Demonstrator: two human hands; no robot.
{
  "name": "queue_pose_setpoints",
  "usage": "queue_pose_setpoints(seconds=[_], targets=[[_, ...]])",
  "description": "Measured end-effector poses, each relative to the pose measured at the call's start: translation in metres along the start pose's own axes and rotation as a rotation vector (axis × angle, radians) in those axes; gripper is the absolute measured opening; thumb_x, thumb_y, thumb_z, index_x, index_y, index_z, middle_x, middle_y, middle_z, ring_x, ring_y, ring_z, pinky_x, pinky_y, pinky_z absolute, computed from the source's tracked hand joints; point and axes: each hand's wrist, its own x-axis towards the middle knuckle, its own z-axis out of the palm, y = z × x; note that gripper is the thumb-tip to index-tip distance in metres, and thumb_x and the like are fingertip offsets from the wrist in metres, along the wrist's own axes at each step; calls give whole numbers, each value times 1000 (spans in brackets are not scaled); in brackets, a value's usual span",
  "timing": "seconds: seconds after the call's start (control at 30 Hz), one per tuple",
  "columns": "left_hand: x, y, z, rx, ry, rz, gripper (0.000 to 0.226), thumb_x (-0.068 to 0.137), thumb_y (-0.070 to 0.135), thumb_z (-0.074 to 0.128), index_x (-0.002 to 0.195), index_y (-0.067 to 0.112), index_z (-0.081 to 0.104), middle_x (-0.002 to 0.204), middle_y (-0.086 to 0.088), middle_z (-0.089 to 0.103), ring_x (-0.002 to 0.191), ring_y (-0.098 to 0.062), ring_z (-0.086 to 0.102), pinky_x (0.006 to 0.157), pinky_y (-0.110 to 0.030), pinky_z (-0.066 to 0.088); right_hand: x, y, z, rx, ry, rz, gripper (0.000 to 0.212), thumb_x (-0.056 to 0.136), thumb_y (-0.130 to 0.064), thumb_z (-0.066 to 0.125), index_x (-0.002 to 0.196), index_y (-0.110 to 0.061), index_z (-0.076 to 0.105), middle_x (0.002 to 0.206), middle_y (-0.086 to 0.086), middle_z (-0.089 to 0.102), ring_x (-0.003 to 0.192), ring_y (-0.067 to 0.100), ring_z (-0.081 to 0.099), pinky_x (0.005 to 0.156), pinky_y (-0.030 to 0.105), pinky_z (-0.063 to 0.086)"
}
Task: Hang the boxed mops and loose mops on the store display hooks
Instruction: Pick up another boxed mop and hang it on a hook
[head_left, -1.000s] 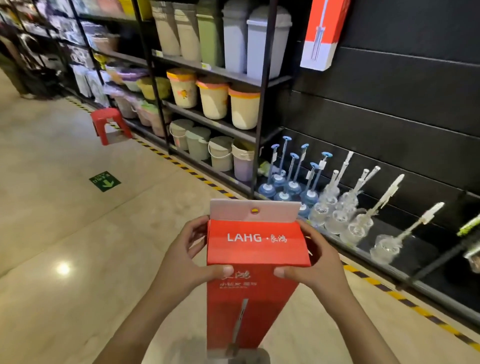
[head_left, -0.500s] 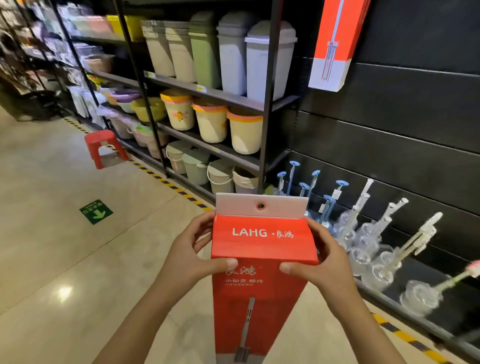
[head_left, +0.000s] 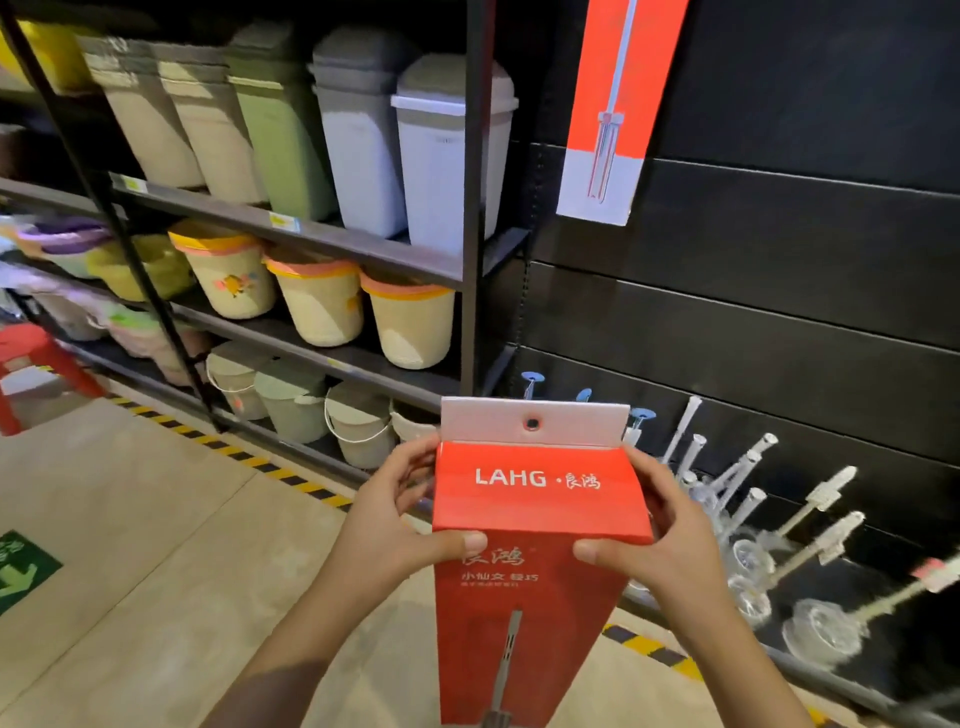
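Head view is showing both hands holding a tall red cardboard mop box (head_left: 535, 525) upright in front of the person, its long axis running up and down. The left hand (head_left: 387, 525) is gripping the box's left edge, thumb pressing on the front face, fingers curling behind. The right hand (head_left: 670, 540) is gripping the right edge the same way, so neither is nearer than the other. The box's white hang tab (head_left: 535, 423), with its small round hole, is standing at the top, just above the fingers.

An identical red and white boxed mop (head_left: 615, 109) is hanging on the black slatted wall panel (head_left: 779, 312), well above and slightly right of the held box. No free hook is visible to me; the coming lift is likely turning on bringing the tab hole up and forward toward that wall, keeping the box vertical.

Left of the wall, a dark metal shelf rack (head_left: 475, 208) is carrying lidded plastic bins (head_left: 452, 166) on top, cream buckets with orange rims (head_left: 317, 301) below, and pale handled pails (head_left: 358, 426) lowest; what is inside them is hidden. Clear toilet-brush holders (head_left: 748, 556) are lining the lowest ledge, each holding a white-handled brush.
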Motion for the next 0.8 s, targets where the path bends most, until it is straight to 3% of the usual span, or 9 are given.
queue_pose_setpoints(seconds=[0.13, 0.37, 0.57, 0.73, 0.8], targets=[[72, -6, -19, -17, -69, 18, 89, 40, 46, 86, 121, 45, 50, 122, 16, 62, 118, -8, 58, 95, -39, 53, 52, 3, 17, -44, 92, 25, 84, 31, -42, 85, 109, -53, 57, 117, -14, 63, 102, -4, 60, 80, 19, 51], [176, -9, -25, -38, -150, 94, 82, 50, 47, 84, 124, 49, 49, 123, 26, 60, 119, 1, 55, 100, -32, 49, 136, 11, 24, -38, 176, 51, 82, 32, -40, 85, 107, -56, 57, 111, -18, 65, 102, 0, 62, 85, 33, 54], [260, -1, -5, -85, -121, 167, 78, 55, 45, 82, 127, 47, 50, 123, 17, 64, 117, -8, 59, 97, -42, 51, 221, 24, 8, 27, 206, -7, 83, 32, -40, 85, 110, -52, 60, 112, -13, 68, 101, 4, 65, 72, 21, 55], [333, 22, 11, -97, -57, 256, 73, 52, 41, 80, 121, 41, 55, 117, 19, 67, 112, -7, 63, 91, -23, 53, 293, 16, -14, 93, 211, -109, 76, 36, -42, 86, 107, -52, 62, 111, -5, 66, 98, 5, 67, 70, 15, 54], [360, 32, 18, -98, -46, 294, 73, 52, 43, 79, 121, 41, 55, 117, 19, 67, 111, -7, 63, 91, -22, 53, 319, 11, -23, 84, 228, -155, 75, 38, -46, 84, 109, -52, 61, 110, -8, 65, 100, 5, 66, 72, 15, 55]])
